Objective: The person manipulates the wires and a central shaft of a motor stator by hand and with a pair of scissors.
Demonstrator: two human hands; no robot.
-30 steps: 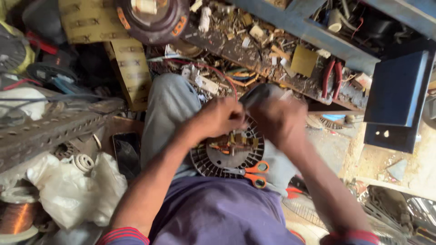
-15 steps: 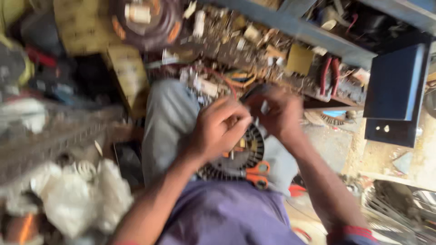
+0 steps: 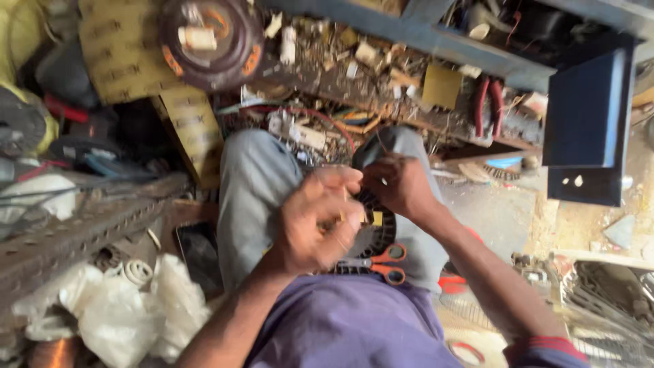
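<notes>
A round black slotted motor core [image 3: 377, 228] with copper windings rests on my lap between my grey trouser legs. My left hand [image 3: 315, 219] hovers over its left side, fingers curled, pinching something thin that the blur hides. My right hand [image 3: 397, 184] is at the core's upper rim, fingers closed on a fine wire or the rim itself. Orange-handled scissors [image 3: 381, 262] lie on my lap just below the core, beside my left wrist.
A dark round fan motor housing [image 3: 211, 42] stands ahead on cluttered ground strewn with wire scraps. Red-handled pliers [image 3: 487, 102] lie near a blue metal frame [image 3: 589, 112]. White plastic bags [image 3: 122, 307] and a perforated metal angle bar [image 3: 75, 232] sit left.
Both hands have shifted on the core: my left hand lifted and moved down-left over it, my right hand stayed at the upper rim. The view has also swung a little.
</notes>
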